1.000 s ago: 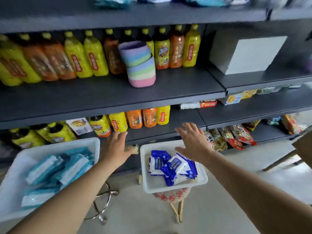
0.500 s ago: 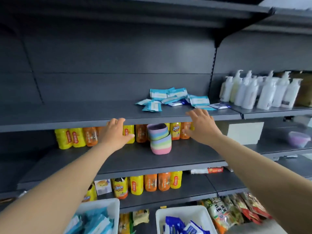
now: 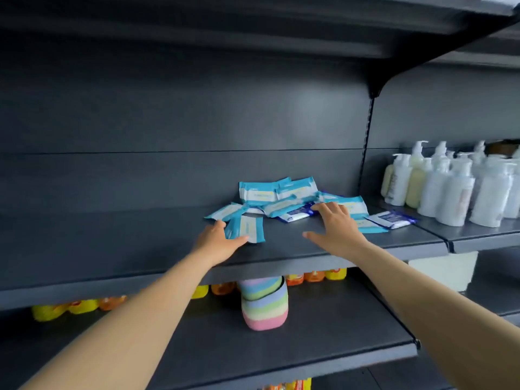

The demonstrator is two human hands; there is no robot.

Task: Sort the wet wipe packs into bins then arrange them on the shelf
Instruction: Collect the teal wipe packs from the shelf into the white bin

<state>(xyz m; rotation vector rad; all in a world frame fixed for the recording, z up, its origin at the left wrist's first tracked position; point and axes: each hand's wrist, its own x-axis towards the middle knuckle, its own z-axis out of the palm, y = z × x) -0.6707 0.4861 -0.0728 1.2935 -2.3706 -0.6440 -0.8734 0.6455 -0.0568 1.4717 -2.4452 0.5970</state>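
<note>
teal wipe pack (image 3: pixel 244 228) pinched by left hand (image 3: pixel 215 242); right hand (image 3: pixel 336 228) flat, fingers spread, on pile (image 3: pixel 289 199)

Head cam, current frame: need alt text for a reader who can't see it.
A person's left hand grips a light blue wet wipe pack while the right hand rests open on a dark blue pack, in a loose pile on a dark grey shelf. White pump bottles stand to the right; a pastel striped holder sits one shelf below.
</note>
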